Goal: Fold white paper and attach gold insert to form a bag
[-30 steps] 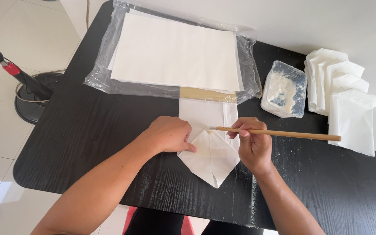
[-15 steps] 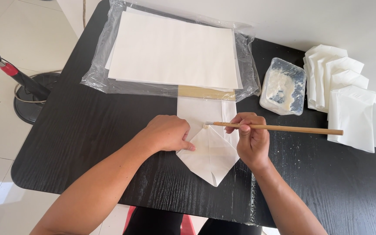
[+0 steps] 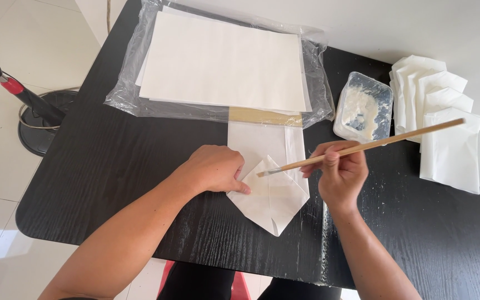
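On the black table (image 3: 112,166) a folded white paper bag (image 3: 270,189) lies flat near the middle, its pointed, folded bottom aimed at 6 o'clock and its long body running toward 12 o'clock. The left hand (image 3: 215,169) rests palm-down on the bag's 9 o'clock edge, fingers curled loosely and pressing the fold, grasping nothing. The right hand (image 3: 340,175) sits just at 3 o'clock of the bag, fingers pinched around a slim wooden-handled brush (image 3: 362,147); the brush tip touches the folded flap, and the handle slants up toward 2 o'clock.

At 12 o'clock, a stack of white sheets (image 3: 223,61) lies in a clear plastic wrapper (image 3: 126,83), which covers the bag's far end. At 2 o'clock of the bag stands a small clear tub of white paste (image 3: 362,108). Beyond it, at 3 o'clock near the table's edge, lies a fanned pile of finished white bags (image 3: 445,128). Off the table at 9 o'clock, a fan's round base (image 3: 40,119) stands on the tiled floor (image 3: 6,183).
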